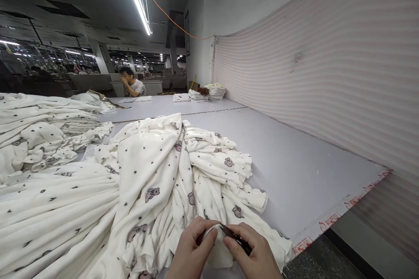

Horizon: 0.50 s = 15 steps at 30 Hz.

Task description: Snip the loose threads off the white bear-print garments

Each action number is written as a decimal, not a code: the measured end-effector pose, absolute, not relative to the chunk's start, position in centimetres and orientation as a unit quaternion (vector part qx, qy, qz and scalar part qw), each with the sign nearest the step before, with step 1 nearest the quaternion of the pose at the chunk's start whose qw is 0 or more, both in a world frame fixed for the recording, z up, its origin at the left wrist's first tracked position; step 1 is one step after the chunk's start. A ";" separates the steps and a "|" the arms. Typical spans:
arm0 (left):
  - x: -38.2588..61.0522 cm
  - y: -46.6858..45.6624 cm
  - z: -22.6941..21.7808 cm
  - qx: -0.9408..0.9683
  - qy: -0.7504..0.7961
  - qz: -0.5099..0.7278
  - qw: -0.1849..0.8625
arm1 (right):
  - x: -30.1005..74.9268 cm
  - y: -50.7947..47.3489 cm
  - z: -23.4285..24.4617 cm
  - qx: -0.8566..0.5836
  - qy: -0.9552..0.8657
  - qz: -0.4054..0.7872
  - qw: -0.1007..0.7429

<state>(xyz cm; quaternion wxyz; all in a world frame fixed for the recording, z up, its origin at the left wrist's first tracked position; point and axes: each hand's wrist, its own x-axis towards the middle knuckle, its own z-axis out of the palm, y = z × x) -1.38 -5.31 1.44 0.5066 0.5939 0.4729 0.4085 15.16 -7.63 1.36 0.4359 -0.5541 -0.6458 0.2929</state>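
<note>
Head view. White fabric point(147, 170): soft, folded, printed with mauve bears and small dark marks; heaped on the table point(294, 157), near side. Left hand point(196, 244): pinching a fabric edge. Right hand point(250, 248): closed on a dark tool point(240, 242), partly finger-covered, type unclear. Heap cut off left and below. Open surface rightward, to striped sheet point(310, 74) and red-lettered edge point(330, 221).

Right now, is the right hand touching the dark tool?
Touching. The head view shows the right hand gripping the dark tool between thumb and fingers, with no gap.
</note>
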 end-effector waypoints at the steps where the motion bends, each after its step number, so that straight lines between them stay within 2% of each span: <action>1: -1.3 -5.3 1.4 0.593 0.474 0.411 0.505 | 15.1 -7.8 1.3 -0.558 -0.656 0.264 0.434; 7: -1.0 -5.0 1.3 0.577 0.480 0.405 0.522 | 14.8 -8.3 1.1 -0.584 -0.694 0.132 0.400; 12: -0.9 -4.9 2.0 0.580 0.476 0.386 0.538 | 14.9 -8.3 0.5 -0.578 -0.693 0.119 0.414; 15: -0.9 -5.0 2.5 0.590 0.472 0.376 0.536 | 15.2 -8.1 0.7 -0.603 -0.643 0.168 0.441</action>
